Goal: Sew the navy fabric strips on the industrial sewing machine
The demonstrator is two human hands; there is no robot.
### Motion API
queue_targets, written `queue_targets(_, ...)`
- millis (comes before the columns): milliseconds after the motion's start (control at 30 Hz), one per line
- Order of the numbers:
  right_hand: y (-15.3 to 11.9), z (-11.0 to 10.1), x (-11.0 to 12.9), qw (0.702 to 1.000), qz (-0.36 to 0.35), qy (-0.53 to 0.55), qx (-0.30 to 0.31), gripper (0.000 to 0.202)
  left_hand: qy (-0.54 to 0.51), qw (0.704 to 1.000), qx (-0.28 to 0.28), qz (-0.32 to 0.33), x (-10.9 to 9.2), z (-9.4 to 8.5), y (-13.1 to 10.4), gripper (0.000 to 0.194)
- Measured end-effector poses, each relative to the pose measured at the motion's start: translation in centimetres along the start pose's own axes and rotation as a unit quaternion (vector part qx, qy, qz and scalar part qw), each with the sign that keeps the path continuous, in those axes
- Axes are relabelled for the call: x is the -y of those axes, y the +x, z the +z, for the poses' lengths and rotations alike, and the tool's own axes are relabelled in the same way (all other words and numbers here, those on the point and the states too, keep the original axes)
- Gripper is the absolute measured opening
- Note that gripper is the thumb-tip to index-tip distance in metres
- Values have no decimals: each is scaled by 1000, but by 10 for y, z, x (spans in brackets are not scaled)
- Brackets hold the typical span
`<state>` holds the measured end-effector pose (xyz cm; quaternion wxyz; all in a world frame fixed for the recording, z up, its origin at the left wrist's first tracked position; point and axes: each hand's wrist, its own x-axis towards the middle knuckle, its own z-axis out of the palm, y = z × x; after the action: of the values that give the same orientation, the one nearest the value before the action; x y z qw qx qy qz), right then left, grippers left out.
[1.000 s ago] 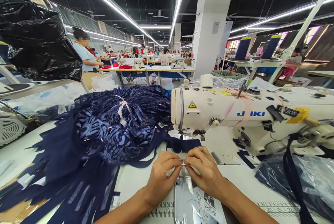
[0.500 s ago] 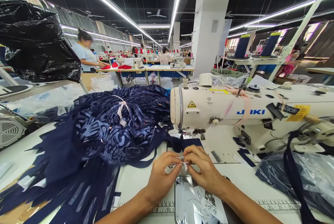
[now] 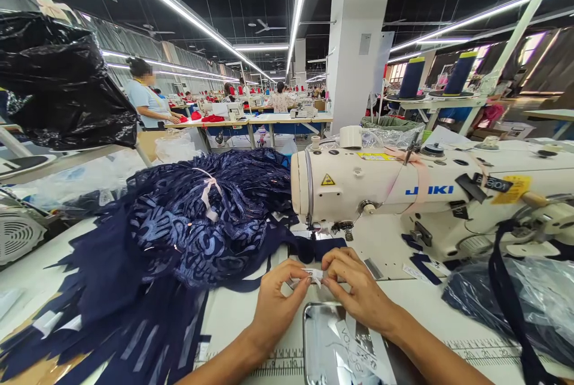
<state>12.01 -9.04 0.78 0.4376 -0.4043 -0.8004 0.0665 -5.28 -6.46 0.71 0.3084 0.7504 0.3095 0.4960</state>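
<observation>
A small white label is stretched between my hands, just in front of the sewing machine's needle area. My left hand pinches its left end between thumb and fingers. At the other end, my right hand has its thumb and fingertips closed on the label's edge. Dark print shows faintly on the label, too small to read. Below the hands lies a shiny metal tray with printed white labels in it. Dark navy fabric sits under the presser foot of the sewing machine.
A large tied bundle of navy lace and fabric strips covers the table's left side. On the right lies a plastic bag of dark cloth. Thread cones stand behind the machine. A person in light blue works at a far table.
My hands have drawn slightly apart and the white label between them now shows flatter and wider. The camera view has shifted a little.
</observation>
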Motion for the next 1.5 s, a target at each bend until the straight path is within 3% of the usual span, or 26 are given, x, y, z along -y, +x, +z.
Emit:
queue_targets(167, -3, 3, -8, 999, 37, 19, 8, 26, -65, 995, -8, -78, 8, -2, 1, 15)
queue_targets(233, -5, 7, -9, 997, 71, 32, 10, 20, -83, 993, -11, -85, 10, -2, 1, 16)
queue_targets(567, -1, 11, 4, 981, 164, 107, 17, 8, 4, 1000, -18, -12, -2, 3, 1, 12)
queue_targets(867, -2, 15, 2, 980, 161, 116, -18, 16, 46, 999, 7, 26, -1, 3, 0, 15)
queue_targets(1033, -1, 13, 2, 980, 162, 114, -24, 17, 28, 999, 16, -31, -3, 2, 1, 8)
queue_targets(1133, -2, 11, 1, 985, 150, 84, -20, 16, 41, 997, 15, -69, -5, -2, 3, 19)
queue_targets(1333, -4, 10, -3, 993, 113, 24, -3, 16, 66, 990, 110, -54, -4, -6, 8, 16)
queue_targets(1500, -3, 10, -2, 995, 102, -14, 14, 18, 98, 985, 110, -89, 0, -6, 6, 14)
